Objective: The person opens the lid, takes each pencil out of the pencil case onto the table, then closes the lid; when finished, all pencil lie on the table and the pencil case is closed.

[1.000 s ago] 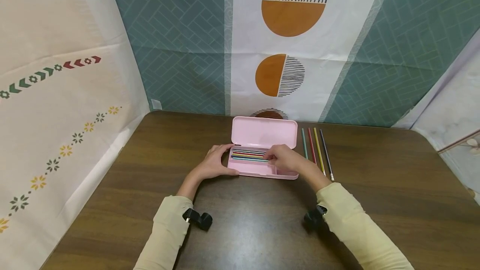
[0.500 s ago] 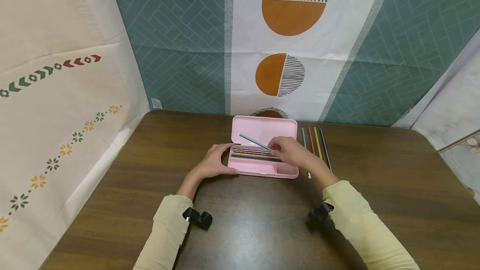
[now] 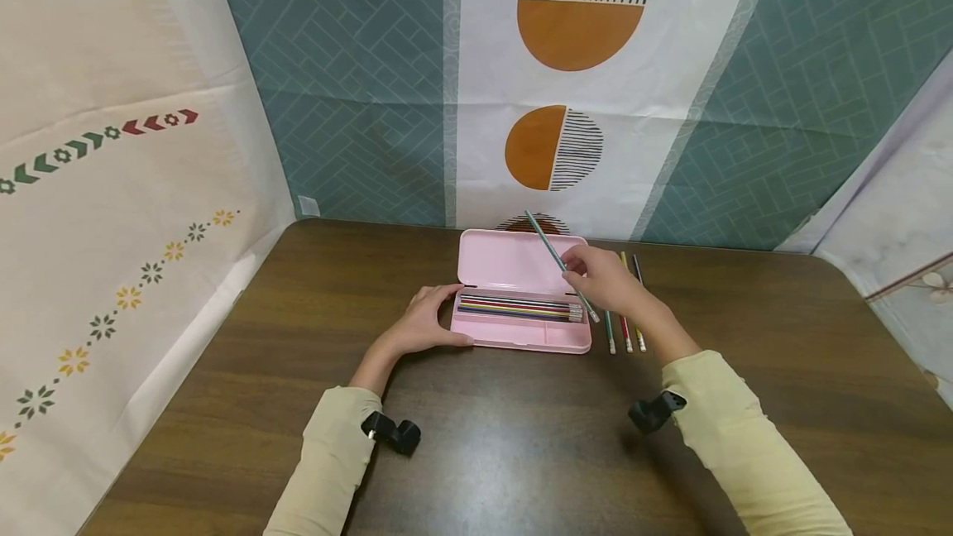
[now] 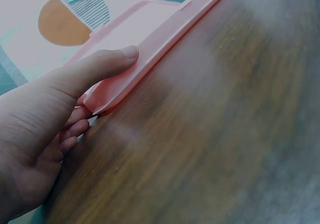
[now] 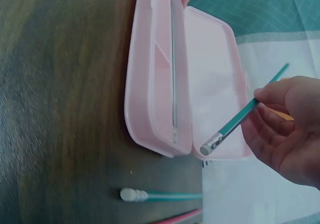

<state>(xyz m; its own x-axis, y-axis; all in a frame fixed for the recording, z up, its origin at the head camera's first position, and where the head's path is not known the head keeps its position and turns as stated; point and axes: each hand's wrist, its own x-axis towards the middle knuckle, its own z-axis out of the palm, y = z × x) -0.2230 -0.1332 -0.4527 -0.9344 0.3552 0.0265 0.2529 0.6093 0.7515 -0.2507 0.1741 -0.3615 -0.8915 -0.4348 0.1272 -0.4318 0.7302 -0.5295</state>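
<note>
An opened pink pencil case [image 3: 497, 333] lies on the table, its lid tilted back. My left hand [image 3: 420, 323] holds the case's left end, thumb [image 4: 112, 61] along the front wall and fingers behind the corner. Above the case's right side, my right hand [image 3: 606, 279] pinches a green pencil [image 3: 547, 243] between thumb and fingers. This pencil slants, its eraser end [image 5: 212, 145] low and toward me, its other end up over the lid. Several pencils [image 3: 514, 307] lie side by side in the case's rear compartment, erasers to the right.
Right of the case, a green pencil [image 3: 610, 336], a red one [image 3: 628, 337], a yellow one [image 3: 641, 339] and a dark one [image 3: 637, 268] lie in a row, partly covered by my right hand and forearm. A patterned cloth [image 3: 372, 106] hangs behind the brown table [image 3: 506, 437].
My right hand has lifted the green pencil out of the case and carried it right and up, turning it steeper. My left hand stays on the case.
</note>
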